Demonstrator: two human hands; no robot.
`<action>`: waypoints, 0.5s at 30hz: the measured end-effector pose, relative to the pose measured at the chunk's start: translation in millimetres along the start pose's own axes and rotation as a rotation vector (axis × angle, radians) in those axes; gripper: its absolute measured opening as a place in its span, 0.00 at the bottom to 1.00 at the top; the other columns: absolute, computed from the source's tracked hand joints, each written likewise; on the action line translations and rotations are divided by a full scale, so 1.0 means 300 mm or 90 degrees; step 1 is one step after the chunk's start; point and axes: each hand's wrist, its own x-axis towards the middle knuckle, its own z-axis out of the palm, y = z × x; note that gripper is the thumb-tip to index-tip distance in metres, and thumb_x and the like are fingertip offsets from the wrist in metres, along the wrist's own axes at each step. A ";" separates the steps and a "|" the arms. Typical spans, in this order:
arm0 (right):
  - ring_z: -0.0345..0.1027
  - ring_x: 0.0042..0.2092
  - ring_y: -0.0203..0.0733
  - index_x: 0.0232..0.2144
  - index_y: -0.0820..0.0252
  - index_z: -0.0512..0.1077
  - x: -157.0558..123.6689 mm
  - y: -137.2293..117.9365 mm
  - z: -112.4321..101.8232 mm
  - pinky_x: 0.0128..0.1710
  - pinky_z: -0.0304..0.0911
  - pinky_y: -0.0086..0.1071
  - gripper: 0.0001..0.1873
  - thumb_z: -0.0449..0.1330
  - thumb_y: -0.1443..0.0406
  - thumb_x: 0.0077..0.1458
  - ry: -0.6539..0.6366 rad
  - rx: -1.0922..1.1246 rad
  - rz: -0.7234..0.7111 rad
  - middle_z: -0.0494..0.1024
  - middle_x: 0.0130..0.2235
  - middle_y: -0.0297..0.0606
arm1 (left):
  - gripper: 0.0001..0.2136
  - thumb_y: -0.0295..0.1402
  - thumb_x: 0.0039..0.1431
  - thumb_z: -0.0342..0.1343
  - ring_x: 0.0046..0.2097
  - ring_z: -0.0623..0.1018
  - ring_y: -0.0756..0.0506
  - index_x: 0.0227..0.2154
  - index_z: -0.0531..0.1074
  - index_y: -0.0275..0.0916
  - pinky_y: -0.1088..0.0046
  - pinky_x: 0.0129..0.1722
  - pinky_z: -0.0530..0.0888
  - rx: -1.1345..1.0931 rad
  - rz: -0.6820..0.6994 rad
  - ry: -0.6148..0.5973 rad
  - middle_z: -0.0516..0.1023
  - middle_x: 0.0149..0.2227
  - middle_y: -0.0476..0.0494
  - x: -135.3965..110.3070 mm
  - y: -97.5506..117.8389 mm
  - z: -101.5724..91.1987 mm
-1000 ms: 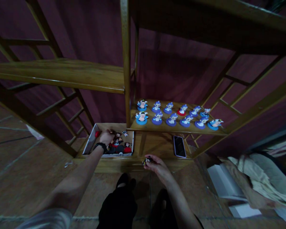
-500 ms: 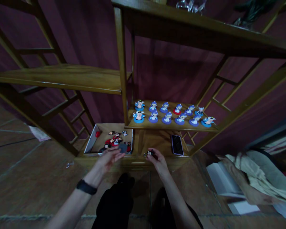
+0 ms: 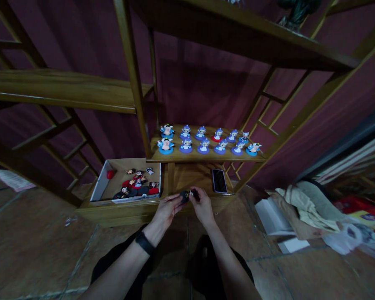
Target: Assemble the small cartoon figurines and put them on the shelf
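Note:
My left hand (image 3: 168, 211) pinches a dark round base (image 3: 184, 196) at its edge. Close against it, my right hand (image 3: 203, 207) grips a small dark figurine (image 3: 191, 193), mostly covered by the fingers. The two pieces meet or nearly meet in front of the lower shelf; whether they are joined I cannot tell. To the left, an open cardboard box (image 3: 95, 188) holds several loose figurine parts (image 3: 138, 180) in red, black and white, with a red piece (image 3: 111, 174) in its back left corner.
Two rows of small figurines (image 3: 203, 146) on purple, blue and red bases stand on the wooden shelf (image 3: 181, 158) above. A phone (image 3: 219, 181) lies on the lower shelf at right. Boxes and cloth (image 3: 295, 208) are on the floor to the right.
My left hand has moved right, away from the box, bringing the dark base up to the figurine in my right hand. The view has shifted so the shelves sit further left.

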 end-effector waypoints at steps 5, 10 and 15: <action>0.70 0.42 0.42 0.44 0.56 0.70 0.019 -0.003 0.006 0.44 0.66 0.35 0.14 0.56 0.65 0.53 -0.011 -0.058 -0.023 0.74 0.41 0.41 | 0.06 0.19 0.43 0.64 0.31 0.80 0.46 0.27 0.76 0.31 0.68 0.38 0.77 0.003 0.010 -0.011 0.81 0.28 0.40 0.036 -0.007 -0.014; 0.70 0.40 0.41 0.41 0.57 0.69 0.019 0.001 0.017 0.43 0.65 0.34 0.12 0.56 0.65 0.52 -0.023 -0.059 -0.016 0.75 0.39 0.38 | 0.08 0.22 0.40 0.67 0.31 0.79 0.47 0.26 0.77 0.31 0.69 0.37 0.76 0.020 0.028 -0.010 0.80 0.27 0.41 0.047 -0.009 -0.015; 0.70 0.38 0.40 0.37 0.57 0.69 0.019 -0.007 0.027 0.41 0.65 0.32 0.09 0.56 0.65 0.51 -0.034 -0.067 0.007 0.75 0.36 0.36 | 0.10 0.26 0.35 0.70 0.31 0.78 0.47 0.25 0.77 0.31 0.68 0.38 0.75 0.024 0.045 -0.036 0.80 0.27 0.41 0.041 -0.018 -0.011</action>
